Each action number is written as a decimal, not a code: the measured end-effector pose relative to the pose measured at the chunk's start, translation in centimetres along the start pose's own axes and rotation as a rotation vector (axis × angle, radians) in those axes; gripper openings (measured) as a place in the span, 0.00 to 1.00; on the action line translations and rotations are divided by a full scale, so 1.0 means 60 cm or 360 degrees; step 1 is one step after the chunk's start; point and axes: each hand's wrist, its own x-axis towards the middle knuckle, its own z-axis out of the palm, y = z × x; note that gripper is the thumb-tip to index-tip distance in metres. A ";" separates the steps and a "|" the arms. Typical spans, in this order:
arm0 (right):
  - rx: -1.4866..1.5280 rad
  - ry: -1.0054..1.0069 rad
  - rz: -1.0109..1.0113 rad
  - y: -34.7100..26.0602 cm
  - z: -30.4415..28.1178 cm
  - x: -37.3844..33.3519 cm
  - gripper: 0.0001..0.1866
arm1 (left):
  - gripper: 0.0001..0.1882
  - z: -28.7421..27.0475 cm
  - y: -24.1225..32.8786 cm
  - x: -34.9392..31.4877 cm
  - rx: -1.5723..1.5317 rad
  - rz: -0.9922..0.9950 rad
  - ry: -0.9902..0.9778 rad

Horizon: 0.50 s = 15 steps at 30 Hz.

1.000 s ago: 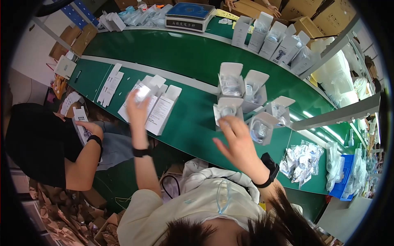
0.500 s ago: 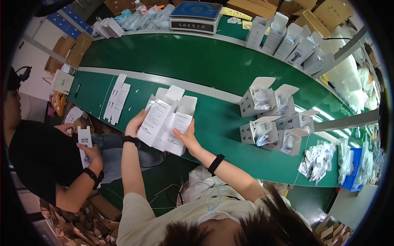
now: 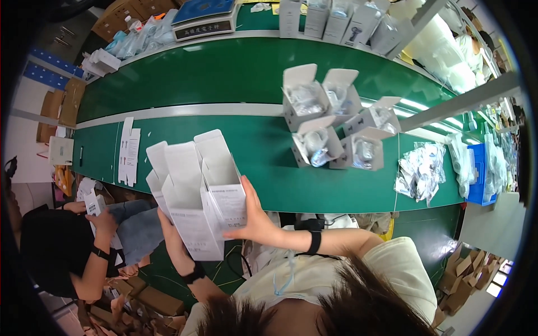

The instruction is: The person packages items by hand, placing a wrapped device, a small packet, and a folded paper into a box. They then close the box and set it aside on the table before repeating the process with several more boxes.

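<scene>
Between my two hands is a cluster of white cardboard boxes point(image 3: 193, 227), pressed side by side with their top flaps standing up. They are tilted so that I see partly into them, and the insides in view look bare. My left hand point(image 3: 171, 235) grips the cluster's left side, its fingers partly hidden behind the cardboard. My right hand point(image 3: 252, 218) clasps the right-hand box, thumb on its printed face. The boxes are held at the near edge of the green table point(image 3: 258, 185). Right of them stands a group of open white boxes point(image 3: 358, 151) with clear-bagged parts inside.
A flat unfolded carton point(image 3: 129, 154) lies at the table's left. Small bagged parts point(image 3: 421, 171) are piled on the right, beside a blue bin point(image 3: 481, 173). A scale point(image 3: 204, 19) and more filled boxes line the back shelf. On the left, a co-worker point(image 3: 50, 246) handles a white box.
My hands have brought the boxes nearer to me and tipped them, so their open tops now show. The whole view has shifted, with the table's things appearing farther left and higher.
</scene>
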 end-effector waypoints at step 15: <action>-0.0140 0.0035 -0.0251 0.102 -0.396 -0.420 0.69 | 0.54 0.343 -0.168 -0.384 0.0225 0.0487 -0.0066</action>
